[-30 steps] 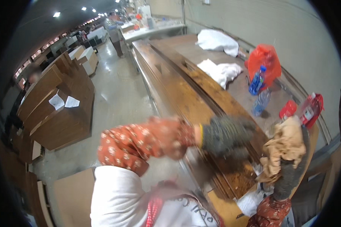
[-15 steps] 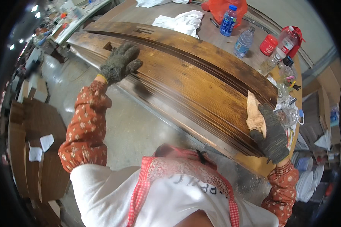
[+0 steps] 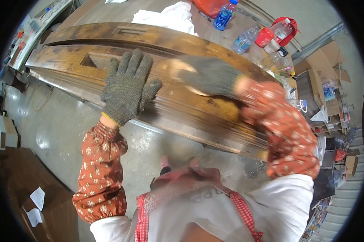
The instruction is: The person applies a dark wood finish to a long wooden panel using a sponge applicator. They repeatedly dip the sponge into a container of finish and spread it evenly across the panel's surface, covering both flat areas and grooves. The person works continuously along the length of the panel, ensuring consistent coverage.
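Observation:
My left hand point(image 3: 127, 86), in a dark grey knit glove, lies flat with spread fingers on the near brown-stained wooden panel point(image 3: 226, 108), close to its cut-out slot point(image 3: 94, 60). My right hand point(image 3: 214, 76), gloved alike and smeared by motion, is closed on a tan cloth point(image 3: 180, 69) pressed to the middle of the same panel. Moulded grooves run along the panel's near edge. Behind it lies a second wooden panel point(image 3: 178, 39) with a rectangular slot point(image 3: 131, 31). My right forearm hides the near panel's right part.
On the table point(image 3: 103, 14) behind the panels are a white cloth point(image 3: 165, 18), a red bag point(image 3: 210, 5), a blue-capped bottle point(image 3: 225, 16), a clear bottle point(image 3: 245, 39) and a red jar point(image 3: 264, 37). Brown boards point(image 3: 12, 173) with papers point(image 3: 37, 198) stand at lower left.
My right hand has swept the tan cloth leftward from the panel's right end to its middle. My left hand stays flat near the slot. The whole view has shifted.

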Demonstrator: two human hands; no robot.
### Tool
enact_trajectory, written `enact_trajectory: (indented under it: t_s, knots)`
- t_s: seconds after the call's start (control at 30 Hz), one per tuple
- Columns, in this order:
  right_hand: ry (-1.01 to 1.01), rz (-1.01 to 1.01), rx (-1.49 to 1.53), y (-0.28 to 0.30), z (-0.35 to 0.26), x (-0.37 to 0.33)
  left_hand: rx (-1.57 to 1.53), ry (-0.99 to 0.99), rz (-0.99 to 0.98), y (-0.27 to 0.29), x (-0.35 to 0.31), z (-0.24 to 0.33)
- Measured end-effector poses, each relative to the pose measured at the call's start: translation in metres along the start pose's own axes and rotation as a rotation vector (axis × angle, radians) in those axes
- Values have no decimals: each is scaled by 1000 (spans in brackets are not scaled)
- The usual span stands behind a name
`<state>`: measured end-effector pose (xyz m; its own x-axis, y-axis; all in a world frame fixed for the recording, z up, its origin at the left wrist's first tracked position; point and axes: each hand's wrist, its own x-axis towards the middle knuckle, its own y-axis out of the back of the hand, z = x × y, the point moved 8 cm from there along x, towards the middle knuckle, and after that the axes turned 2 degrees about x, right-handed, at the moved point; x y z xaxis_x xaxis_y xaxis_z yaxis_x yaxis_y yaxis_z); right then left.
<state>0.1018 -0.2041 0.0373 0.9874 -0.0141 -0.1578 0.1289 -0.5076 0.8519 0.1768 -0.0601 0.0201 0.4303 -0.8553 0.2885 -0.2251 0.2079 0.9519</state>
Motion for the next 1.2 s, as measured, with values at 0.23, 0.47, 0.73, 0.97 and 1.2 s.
enact_trajectory:
  t_s: [0.23, 0.47, 0.73, 0.97, 1.2]
  knots:
    - [108, 79, 18, -14, 13, 17, 50, 8, 61, -16, 2, -10]
    - [-541, 199, -116, 36, 139, -230, 73, -16, 109, -23, 0, -16]
    - [-177, 325, -164, 22, 93, -157, 32, -59, 87, -33, 1, -27]
    - [-63, 502, -386, 22, 131, -226, -25, -175, 117, -32, -1, -19]
    - [-611, 711, -375, 47, 177, -390, 17, -128, 22, -39, 2, -26]
